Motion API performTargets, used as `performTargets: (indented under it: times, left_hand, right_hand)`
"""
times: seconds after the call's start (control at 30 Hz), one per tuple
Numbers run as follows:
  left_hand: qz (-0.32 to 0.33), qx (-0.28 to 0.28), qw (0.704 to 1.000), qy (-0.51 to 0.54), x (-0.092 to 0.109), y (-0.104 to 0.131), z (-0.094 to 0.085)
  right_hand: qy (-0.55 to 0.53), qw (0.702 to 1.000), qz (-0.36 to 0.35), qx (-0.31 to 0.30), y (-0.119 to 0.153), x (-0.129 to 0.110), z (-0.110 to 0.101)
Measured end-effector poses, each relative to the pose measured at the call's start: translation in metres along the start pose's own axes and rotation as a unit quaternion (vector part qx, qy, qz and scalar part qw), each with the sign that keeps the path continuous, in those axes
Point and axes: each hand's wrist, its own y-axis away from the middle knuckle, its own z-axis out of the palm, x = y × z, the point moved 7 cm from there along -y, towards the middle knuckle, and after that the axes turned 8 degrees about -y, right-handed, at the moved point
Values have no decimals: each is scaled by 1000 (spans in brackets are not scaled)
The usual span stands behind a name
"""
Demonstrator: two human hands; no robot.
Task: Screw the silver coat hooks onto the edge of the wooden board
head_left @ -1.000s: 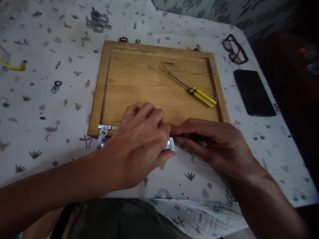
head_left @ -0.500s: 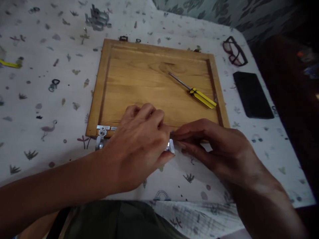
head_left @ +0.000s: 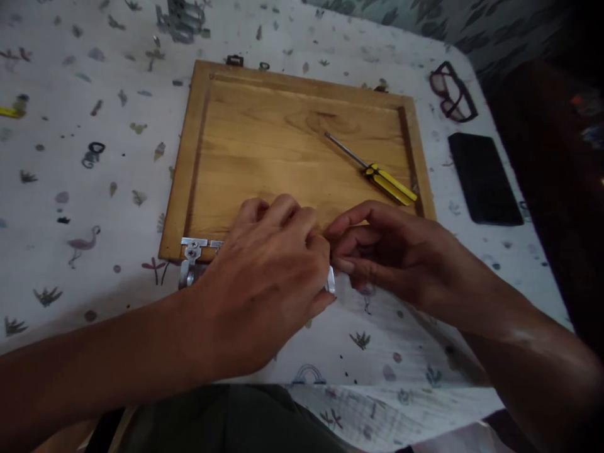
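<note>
Looking down from the head view, the left hand [head_left: 264, 289] is palm down, fingers curled, closed over a silver piece [head_left: 331, 280] at the near edge of the wooden panel [head_left: 264, 151]. My guess is that grip keeps the metal from sliding, with the panel lying flat on the cloth [head_left: 113, 239] for support. The right hand [head_left: 401, 251] is half curled right beside it, thumb and fingers drawn in toward the same spot. That probably suits small, fiddly stuff, but I can't tell if it's pinching anything, since the fingertips are partly lost in shadow.

Just left of the left hand, a metal fitting [head_left: 192, 248] sits on the near edge with screws showing. The screwdriver [head_left: 389, 184] lies loose on the panel, maybe parked there to be in easy reach. The phone [head_left: 486, 179] and glasses [head_left: 456, 113] are off to the right, likely out of the way, and more metal parts [head_left: 182, 22] sit beyond the far left corner.

As for direction, the panel's long axis runs left to right, a bit skewed, recessed face up. The screwdriver is on a diagonal: tip away and left, yellow handle near and right.
</note>
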Motion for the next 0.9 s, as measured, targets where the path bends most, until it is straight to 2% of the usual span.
performTargets:
  times: [0.47,0.9]
  left_hand:
    - [3,18,1000,-18,1,-1,-1]
    - [1,15,1000,-17,0,0,1]
  right_hand:
    - [13,999,33,-15,-4,1,3]
    - [26,995,76,-58,-14,1,2]
